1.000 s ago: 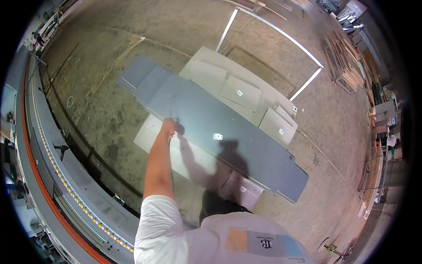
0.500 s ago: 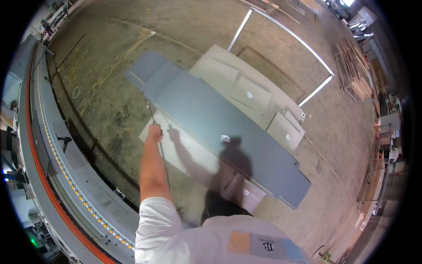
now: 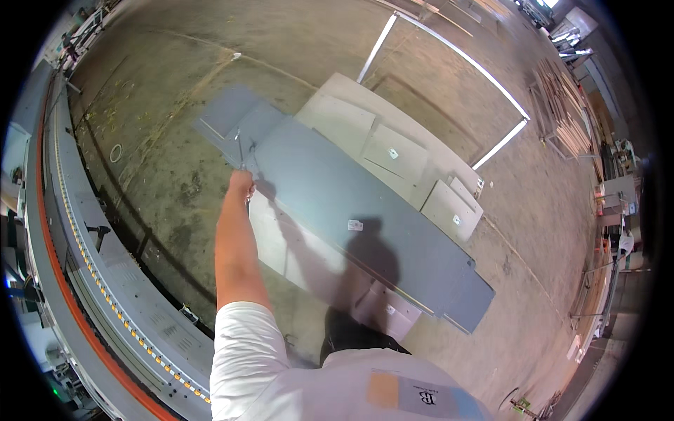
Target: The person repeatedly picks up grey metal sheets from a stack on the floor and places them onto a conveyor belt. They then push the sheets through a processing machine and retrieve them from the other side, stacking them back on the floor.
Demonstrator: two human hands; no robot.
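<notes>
My left arm reaches forward, and my left hand [image 3: 242,184] is closed round the grip of an air blow gun [image 3: 240,151]. The gun's thin nozzle points away from me, over the far left end of a long grey panel [image 3: 309,179]. The panel lies flat, with a small white label [image 3: 355,225] near its middle. Under it rest larger pale boards [image 3: 333,112], which stick out on both sides. My right hand is out of view.
A long machine [image 3: 77,259] with an orange strip runs along the left. On the floor beyond the boards stands a white rectangular frame [image 3: 467,57]. Stacked wooden strips [image 3: 562,109] are at the right. A small ring [image 3: 116,153] lies on the floor.
My left hand has moved slightly forward and left, and the nozzle now reaches over the grey panel's far left end instead of beside its near edge.
</notes>
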